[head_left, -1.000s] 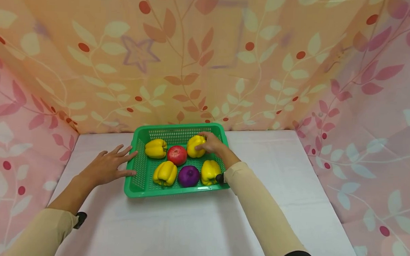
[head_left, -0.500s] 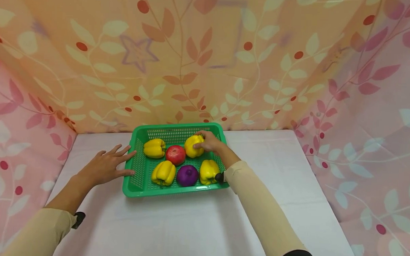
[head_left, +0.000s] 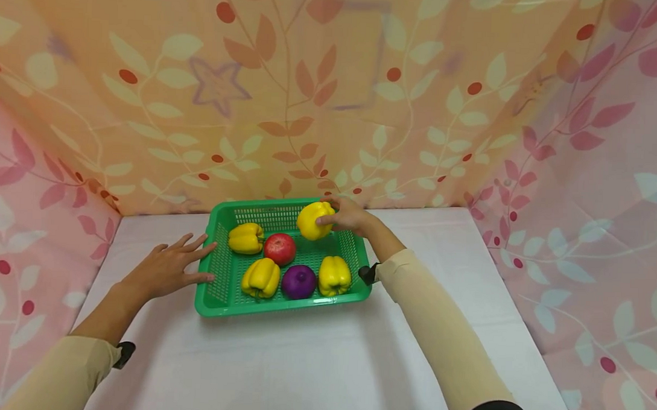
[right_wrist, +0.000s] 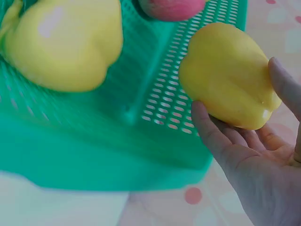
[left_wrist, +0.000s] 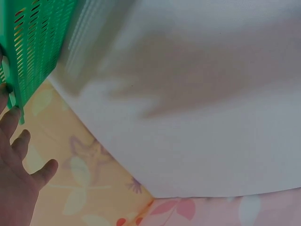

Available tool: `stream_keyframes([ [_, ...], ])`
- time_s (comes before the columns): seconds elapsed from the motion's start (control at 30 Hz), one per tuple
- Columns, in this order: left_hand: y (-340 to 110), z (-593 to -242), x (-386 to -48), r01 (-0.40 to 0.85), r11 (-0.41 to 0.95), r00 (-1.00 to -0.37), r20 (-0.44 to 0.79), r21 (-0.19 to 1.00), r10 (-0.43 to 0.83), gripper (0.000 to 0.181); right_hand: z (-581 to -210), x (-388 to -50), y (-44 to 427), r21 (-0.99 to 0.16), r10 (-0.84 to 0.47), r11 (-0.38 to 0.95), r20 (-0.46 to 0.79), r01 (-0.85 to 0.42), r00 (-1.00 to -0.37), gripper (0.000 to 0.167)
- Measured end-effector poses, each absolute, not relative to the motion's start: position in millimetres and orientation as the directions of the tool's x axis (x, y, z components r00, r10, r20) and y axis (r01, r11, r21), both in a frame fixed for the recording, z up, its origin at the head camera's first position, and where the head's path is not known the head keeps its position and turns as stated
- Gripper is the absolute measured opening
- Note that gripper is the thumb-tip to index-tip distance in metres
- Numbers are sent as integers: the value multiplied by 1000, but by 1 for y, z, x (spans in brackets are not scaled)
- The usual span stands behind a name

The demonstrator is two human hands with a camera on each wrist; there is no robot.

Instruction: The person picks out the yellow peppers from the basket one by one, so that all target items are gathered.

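My right hand (head_left: 352, 218) grips a yellow bell pepper (head_left: 313, 221) between thumb and fingers, raised at the back right of the green basket (head_left: 211, 307). In the right wrist view this bell pepper (right_wrist: 225, 75) is apart from the basket floor. My left hand (head_left: 165, 270) has spread, straight fingers and touches the basket's left rim. Inside the basket lie three more yellow bell peppers, at the back left (head_left: 246, 238), front left (head_left: 261, 278) and front right (head_left: 334, 276). Among them sit a red pomegranate-like fruit (head_left: 280, 249) and a round purple vegetable (head_left: 298, 282).
The basket stands on a white-covered table (head_left: 279, 366), near its back edge. Floral curtains (head_left: 289, 95) hang behind the table and along both sides.
My right hand has lifted the yellow bell pepper off the basket floor, up and slightly toward the back. My left hand stays at the rim. The view has shifted a little.
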State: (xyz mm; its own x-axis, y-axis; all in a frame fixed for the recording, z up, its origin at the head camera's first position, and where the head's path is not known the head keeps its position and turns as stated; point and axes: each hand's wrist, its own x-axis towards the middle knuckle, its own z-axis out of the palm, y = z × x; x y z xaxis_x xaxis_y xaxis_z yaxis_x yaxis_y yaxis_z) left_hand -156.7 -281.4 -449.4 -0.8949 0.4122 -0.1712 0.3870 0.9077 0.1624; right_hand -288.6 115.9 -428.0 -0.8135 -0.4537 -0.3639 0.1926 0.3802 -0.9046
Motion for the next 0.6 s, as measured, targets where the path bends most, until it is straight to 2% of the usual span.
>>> stream_keyframes([
  [0.2,-282,-451,-157,386,907,-896,-163,171,412,84,-411,-292,133,-919,-447,378,-290,115,-846,69],
  [0.6,-283,-451,-156,389,904,-896,-154,178,416,84,-399,-300,201,-908,-385,413,-244,70,-890,70],
])
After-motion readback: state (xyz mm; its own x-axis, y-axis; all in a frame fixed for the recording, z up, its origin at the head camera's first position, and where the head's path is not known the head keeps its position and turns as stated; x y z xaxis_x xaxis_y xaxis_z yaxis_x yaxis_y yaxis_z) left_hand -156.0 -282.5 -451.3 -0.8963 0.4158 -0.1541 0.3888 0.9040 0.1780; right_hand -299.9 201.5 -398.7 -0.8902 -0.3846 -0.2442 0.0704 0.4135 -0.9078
